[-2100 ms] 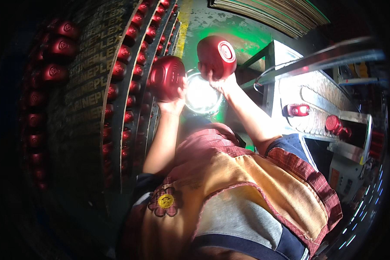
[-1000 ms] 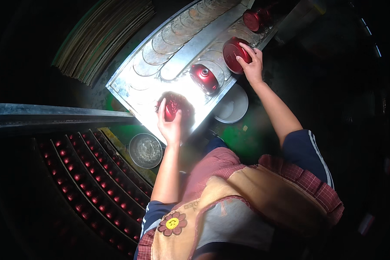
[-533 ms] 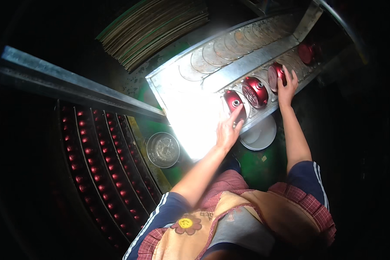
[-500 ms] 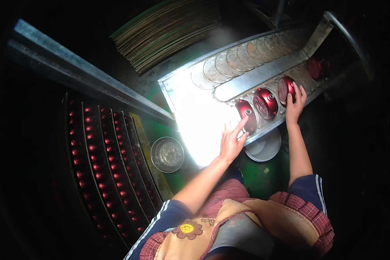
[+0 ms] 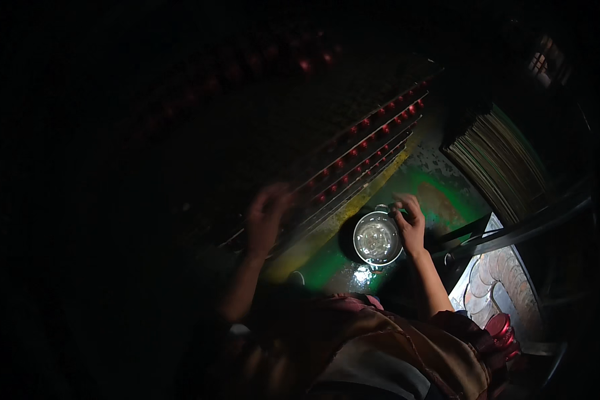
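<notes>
Red, rounded pieces (image 5: pixel 341 163) sit in rows between tiered boards (image 5: pixel 327 169), which slant across the upper middle; the left hand (image 5: pixel 267 217) is just beside their near end, blurred and dim, its fingers loosely spread and seemingly bare of any load; whether it touches a board I cannot tell. Silvery metal gleams below the boards' right end, where a round pot (image 5: pixel 378 239) stands, its inside full of bright glints; the right hand (image 5: pixel 411 220) is at the pot's upper right rim, fingers bent, thumb apart, clasping nothing that shows; contact with the rim is unclear. Around the pot lies a green floor (image 5: pixel 327 270), edged by a yellow strip (image 5: pixel 388 170) along the boards; farther right leans a stack of thin sheets (image 5: pixel 497 163); below it, past a dark bar (image 5: pixel 527 232), is a pale metal bench (image 5: pixel 507 273) marked with overlapping rounds, a shiny red vessel (image 5: pixel 499 327) near its lower end, beside the apron (image 5: pixel 440 343).
</notes>
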Available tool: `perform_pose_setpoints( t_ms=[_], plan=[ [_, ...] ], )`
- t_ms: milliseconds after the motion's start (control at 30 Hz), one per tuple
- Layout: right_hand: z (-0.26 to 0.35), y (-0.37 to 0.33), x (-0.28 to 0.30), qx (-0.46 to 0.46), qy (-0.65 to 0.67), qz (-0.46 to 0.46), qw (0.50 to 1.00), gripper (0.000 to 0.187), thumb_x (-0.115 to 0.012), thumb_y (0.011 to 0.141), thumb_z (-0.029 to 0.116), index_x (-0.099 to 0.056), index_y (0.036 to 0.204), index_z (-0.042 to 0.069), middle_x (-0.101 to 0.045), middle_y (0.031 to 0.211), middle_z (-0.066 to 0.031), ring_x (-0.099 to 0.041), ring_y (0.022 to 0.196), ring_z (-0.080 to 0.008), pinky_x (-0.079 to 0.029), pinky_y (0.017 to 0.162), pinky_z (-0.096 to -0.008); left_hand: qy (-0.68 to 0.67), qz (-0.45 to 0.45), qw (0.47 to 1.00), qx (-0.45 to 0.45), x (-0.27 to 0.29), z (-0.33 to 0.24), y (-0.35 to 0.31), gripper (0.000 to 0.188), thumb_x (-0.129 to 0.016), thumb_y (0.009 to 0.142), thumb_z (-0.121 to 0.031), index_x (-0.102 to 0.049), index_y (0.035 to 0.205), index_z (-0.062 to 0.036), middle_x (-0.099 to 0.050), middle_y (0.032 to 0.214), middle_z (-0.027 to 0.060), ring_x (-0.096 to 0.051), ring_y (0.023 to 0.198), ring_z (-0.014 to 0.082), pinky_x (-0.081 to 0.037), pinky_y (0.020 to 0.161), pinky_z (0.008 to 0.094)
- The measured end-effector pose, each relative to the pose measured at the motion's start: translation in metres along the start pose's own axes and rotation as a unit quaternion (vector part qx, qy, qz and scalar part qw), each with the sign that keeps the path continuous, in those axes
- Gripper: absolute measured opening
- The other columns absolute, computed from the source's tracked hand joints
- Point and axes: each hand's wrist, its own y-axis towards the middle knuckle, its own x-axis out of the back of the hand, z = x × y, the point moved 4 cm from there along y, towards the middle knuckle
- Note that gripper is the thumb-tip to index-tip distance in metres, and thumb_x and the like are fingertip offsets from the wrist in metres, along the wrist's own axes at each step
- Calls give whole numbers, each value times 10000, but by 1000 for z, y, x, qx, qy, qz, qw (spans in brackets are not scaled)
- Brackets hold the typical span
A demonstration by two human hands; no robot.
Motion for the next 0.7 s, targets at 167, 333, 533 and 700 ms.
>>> perform_pose_setpoints(
  t_ms=[167, 333, 533, 700],
  plan=[
    [58, 179, -155, 116, -60, 154, 979, 446, -653, 867, -26, -614, 1299, 79, -547, 1273, -106, -594, 1123, -222, -540, 890, -320, 222, -289, 917, -162, 219, -71, 120, 318, -643, 964, -152, -636, 1281, -124, -598, 1318, 98, -553, 1247, 242, -425, 1074, 360],
    [99, 305, -329, 288, -169, 205, 920, 591, -737, 845, 136, -547, 1403, 182, -526, 1375, -133, -549, 1246, -325, -518, 987, -416, 518, -325, 739, -283, 322, -84, 247, 394, -689, 898, -228, -636, 1283, -165, -603, 1296, 156, -546, 1245, 351, -449, 1056, 441],
    [71, 389, -504, 179, -334, 224, 898, 624, -649, 870, 388, -456, 1459, 319, -421, 1442, -245, -500, 1249, -430, -507, 963, -508, 644, -235, 692, -225, 375, -45, 348, 495, -727, 823, -316, -629, 1293, -195, -599, 1314, 180, -527, 1247, 404, -439, 1056, 488],
    [28, 397, -546, 168, -341, 158, 911, 453, -499, 925, 280, -540, 1375, 250, -496, 1359, -204, -510, 1207, -401, -506, 940, -523, 461, -79, 854, -229, 387, -10, 351, 597, -719, 867, -320, -539, 1397, -111, -578, 1388, 150, -542, 1271, 321, -400, 1104, 418]
  ],
)
